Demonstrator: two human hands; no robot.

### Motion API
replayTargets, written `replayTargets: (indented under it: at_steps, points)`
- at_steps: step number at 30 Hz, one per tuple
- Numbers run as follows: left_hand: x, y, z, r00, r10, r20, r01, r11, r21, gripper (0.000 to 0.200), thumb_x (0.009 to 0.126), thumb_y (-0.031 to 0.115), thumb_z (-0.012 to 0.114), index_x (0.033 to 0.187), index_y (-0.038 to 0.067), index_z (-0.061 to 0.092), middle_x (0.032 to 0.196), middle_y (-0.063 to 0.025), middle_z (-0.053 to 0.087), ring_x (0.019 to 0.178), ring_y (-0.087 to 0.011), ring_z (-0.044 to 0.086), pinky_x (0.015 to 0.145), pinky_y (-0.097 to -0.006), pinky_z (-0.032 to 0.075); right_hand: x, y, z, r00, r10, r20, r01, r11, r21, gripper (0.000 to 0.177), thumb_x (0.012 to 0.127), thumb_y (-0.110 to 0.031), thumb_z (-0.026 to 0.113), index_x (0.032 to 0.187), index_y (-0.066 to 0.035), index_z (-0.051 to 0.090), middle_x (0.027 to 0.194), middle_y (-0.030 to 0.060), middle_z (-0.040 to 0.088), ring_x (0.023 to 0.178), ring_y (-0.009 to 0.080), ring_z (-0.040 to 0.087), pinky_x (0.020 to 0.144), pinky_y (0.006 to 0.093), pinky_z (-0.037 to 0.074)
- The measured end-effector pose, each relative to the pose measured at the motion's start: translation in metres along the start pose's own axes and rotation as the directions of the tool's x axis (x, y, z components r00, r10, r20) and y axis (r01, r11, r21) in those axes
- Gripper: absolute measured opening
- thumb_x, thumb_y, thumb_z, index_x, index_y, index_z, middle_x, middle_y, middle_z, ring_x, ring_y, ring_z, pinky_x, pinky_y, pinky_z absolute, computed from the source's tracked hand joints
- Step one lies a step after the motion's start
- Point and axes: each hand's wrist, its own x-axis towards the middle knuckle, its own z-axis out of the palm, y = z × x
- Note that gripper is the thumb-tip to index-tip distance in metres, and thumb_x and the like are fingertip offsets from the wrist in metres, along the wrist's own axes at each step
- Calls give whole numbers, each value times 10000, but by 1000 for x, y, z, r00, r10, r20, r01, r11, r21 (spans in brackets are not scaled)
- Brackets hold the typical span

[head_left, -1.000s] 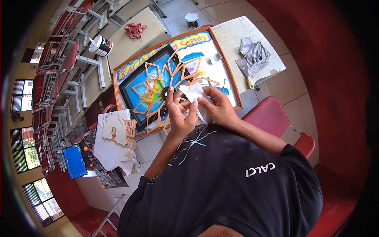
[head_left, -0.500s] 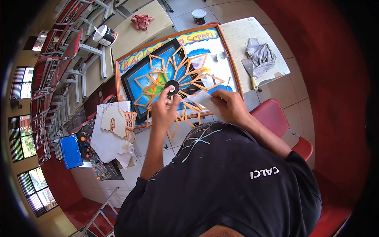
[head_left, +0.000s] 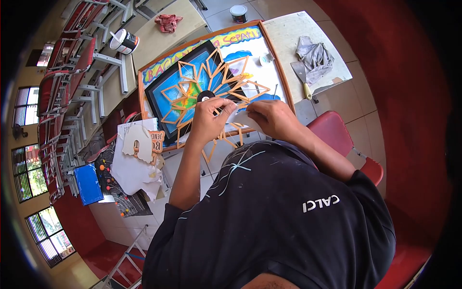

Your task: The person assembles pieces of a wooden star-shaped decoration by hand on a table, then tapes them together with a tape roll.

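My left hand (head_left: 211, 119) and my right hand (head_left: 273, 115) come close together in front of my chest, fingers pinched. Between them is a small white sheet of paper (head_left: 243, 116), held at its left edge by my left fingertips and on the right by my right fingers. Just beyond lies a flower-shaped decoration of thin wooden sticks (head_left: 230, 90), with a black disc (head_left: 206, 95) at its centre that my left hand partly covers. The decoration rests over a dark-framed blue picture (head_left: 166, 86), on a wood-edged board with painted lettering (head_left: 240, 34).
To the right stands a table with a grey cloth (head_left: 315, 58) and a scraper (head_left: 303, 81). A white bucket (head_left: 124, 41) and a red cloth (head_left: 168, 23) lie left of the board. Paper cut-outs (head_left: 137, 144) are at lower left; a red chair (head_left: 332, 135) stands at right.
My left hand has left the disc at the decoration's centre, moved right and closed on the white paper's edge. My right hand keeps hold of the paper.
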Motion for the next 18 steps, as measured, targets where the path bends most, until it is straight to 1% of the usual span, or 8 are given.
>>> replayTargets:
  at_steps: [2, 5, 8, 11, 14, 17, 18]
  points:
    - [-1, -4, 7, 995, -66, -81, 67, 998, 8, 184, 911, 151, 688, 905, -34, 687, 764, -86, 658, 679, -131, 602, 631, -275, 469, -3, -6, 1, 998, -41, -46, 38, 998, -58, 131, 872, -127, 670, 950, -22, 662, 828, 157, 675, 742, 350, 664, 647, 422, 525]
    - [-3, -5, 23, 978, 3, -209, 18, 995, 100, 221, 930, 177, 674, 875, -35, 641, 753, -80, 628, 627, -117, 561, 584, -276, 447, -6, -10, 5, 992, -93, -79, 80, 984, -156, 120, 867, -132, 676, 938, -39, 651, 805, 128, 665, 710, 336, 658, 611, 425, 515]
    - [-2, -1, 28, 972, 38, -232, -9, 992, 126, 266, 941, 221, 657, 865, -31, 622, 783, -131, 633, 608, -191, 584, 564, -317, 455, -7, -5, 6, 993, -97, -68, 82, 976, -200, 112, 866, -134, 676, 930, -48, 644, 781, 111, 653, 690, 329, 651, 596, 426, 507]
    - [0, 5, 28, 975, 68, -213, -44, 992, 118, 241, 934, 195, 674, 851, -21, 607, 703, -72, 578, 582, -117, 524, 548, -271, 423, -9, 0, 4, 991, -106, -79, 89, 977, -195, 104, 867, -128, 674, 928, -51, 642, 780, 109, 652, 686, 320, 651, 583, 419, 502]
    - [0, -3, 29, 987, -16, -161, 18, 1000, 10, 226, 918, 184, 693, 843, -14, 613, 662, -59, 575, 551, -124, 525, 525, -268, 420, -10, 2, 2, 989, -124, -76, 106, 972, -210, 96, 868, -125, 671, 917, -53, 632, 757, 106, 635, 667, 312, 645, 569, 415, 495]
    - [-2, 0, 33, 976, 15, -215, 12, 992, 123, 206, 911, 166, 701, 852, -13, 618, 648, -49, 595, 546, -103, 534, 512, -260, 419, -11, 0, 4, 984, -159, -85, 138, 968, -207, 83, 831, -92, 629, 900, -65, 594, 763, 103, 619, 631, 319, 640, 542, 427, 496]
    - [0, -13, 36, 949, 39, -314, 8, 989, 146, 212, 909, 174, 700, 837, -8, 618, 659, -70, 602, 554, -133, 554, 524, -281, 434, -12, -2, 4, 982, -179, -66, 162, 965, -205, 85, 832, -86, 622, 908, -64, 591, 764, 105, 617, 638, 320, 641, 545, 428, 497]
